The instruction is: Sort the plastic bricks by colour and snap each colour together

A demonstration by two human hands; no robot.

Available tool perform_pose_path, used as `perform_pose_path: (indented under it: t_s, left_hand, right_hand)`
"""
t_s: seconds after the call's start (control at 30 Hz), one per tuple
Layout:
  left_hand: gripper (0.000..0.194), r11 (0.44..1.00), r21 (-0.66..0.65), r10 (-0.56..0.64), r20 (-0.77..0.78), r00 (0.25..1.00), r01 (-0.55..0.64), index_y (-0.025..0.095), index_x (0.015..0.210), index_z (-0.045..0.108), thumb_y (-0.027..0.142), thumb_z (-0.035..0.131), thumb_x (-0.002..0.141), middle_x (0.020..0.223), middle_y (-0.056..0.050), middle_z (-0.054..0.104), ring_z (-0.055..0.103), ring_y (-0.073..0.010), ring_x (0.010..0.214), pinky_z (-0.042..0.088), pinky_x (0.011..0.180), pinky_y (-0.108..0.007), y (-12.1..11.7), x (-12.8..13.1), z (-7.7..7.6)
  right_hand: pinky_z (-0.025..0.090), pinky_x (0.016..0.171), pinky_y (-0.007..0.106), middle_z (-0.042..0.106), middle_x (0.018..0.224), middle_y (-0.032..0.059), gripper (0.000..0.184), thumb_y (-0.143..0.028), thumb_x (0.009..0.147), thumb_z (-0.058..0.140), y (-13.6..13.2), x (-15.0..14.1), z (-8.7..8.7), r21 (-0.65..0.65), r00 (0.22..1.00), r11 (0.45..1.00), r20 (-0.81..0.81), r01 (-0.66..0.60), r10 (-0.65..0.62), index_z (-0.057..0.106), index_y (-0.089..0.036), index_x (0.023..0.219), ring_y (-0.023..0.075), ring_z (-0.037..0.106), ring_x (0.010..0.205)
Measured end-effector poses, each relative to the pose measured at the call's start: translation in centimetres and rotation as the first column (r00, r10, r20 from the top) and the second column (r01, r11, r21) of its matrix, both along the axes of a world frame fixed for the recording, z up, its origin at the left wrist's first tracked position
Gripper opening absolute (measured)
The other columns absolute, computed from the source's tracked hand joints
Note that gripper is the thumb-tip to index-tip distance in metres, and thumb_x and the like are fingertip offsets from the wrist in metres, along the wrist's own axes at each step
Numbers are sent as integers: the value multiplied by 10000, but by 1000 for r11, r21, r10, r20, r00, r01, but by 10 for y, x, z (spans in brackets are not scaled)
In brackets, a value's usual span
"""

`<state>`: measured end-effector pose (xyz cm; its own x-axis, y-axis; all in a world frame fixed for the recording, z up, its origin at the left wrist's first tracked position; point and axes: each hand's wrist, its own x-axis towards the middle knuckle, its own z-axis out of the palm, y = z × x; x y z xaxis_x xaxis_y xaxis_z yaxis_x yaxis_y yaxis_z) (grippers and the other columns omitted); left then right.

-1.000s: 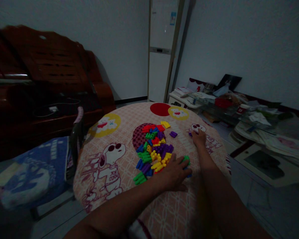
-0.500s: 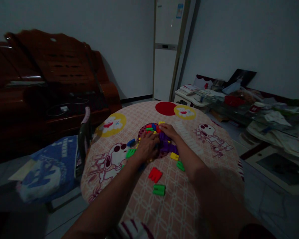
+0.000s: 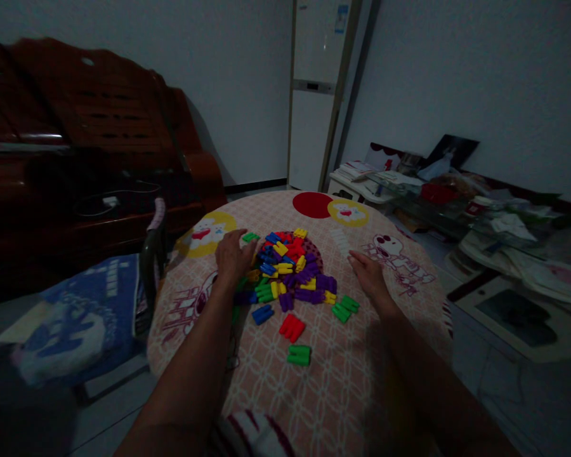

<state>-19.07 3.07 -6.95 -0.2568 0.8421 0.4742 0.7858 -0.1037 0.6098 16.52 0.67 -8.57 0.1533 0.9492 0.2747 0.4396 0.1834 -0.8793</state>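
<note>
A loose pile of plastic building blocks (image 3: 285,270) in purple, yellow, blue, red and green lies mid-table. My left hand (image 3: 233,254) is at the pile's left edge, fingers apart, close to a green block (image 3: 250,237). To the right of the pile, my right hand (image 3: 368,273) hovers with its fingers stretched out, holding nothing. Two green blocks (image 3: 345,308) lie between that hand and the pile. Nearer to me are a blue block (image 3: 262,314), a red block (image 3: 292,327) and another green block (image 3: 299,355).
The round table wears a patterned tablecloth (image 3: 342,381). At the left is a chair with a blue cloth (image 3: 95,304), with a wooden sofa (image 3: 109,120) behind it. A cluttered glass-topped stand (image 3: 438,216) runs along the right wall. A tall white cabinet-like unit (image 3: 311,133) fills the far corner.
Both hands have moved apart from over the pile, the left one to the left, the right one to the right. The blocks now lie uncovered and more spread out.
</note>
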Motion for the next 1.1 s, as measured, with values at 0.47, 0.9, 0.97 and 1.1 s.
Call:
perform_pose_path:
  t_s: [0.47,0.9,0.97,1.1]
  left_hand:
    - [542,832,-178,-458,315,831,526,192,1181,708,566,562,817,1301,-99,683,595,-315,1255,435,1099,-441,51,33,-7]
    - [351,710,-25,-703,-93,705,704,204,1150,714,370,477,952,1140,-75,731,662,-237,1073,500,987,-363,-57,97,55]
    - [368,516,-136,-850,-201,486,846,219,1270,640,364,487,969,1218,-80,698,629,-221,1148,472,1030,-355,-101,127,38]
    - [453,475,-256,-839,-420,345,842,224,1347,559,405,587,933,1370,-114,600,455,-290,1369,265,1190,-516,-145,153,-6]
  right_hand:
    - [402,1132,417,633,1375,77,485,-475,912,514,-19,-104,-12,23,896,897,-44,-441,442,638,-228,1310,241,570,1292]
    - [580,725,354,759,792,103,500,-578,790,555,40,-40,-17,30,954,999,-299,29,-18,736,-127,906,219,712,747]
    - [581,707,338,754,768,89,480,-570,779,573,40,-39,-22,35,950,999,-313,20,-8,737,-132,888,210,708,732]
    - [585,675,317,749,741,72,428,-545,751,632,43,-36,-25,39,913,999,-409,14,3,733,-141,849,181,695,670]
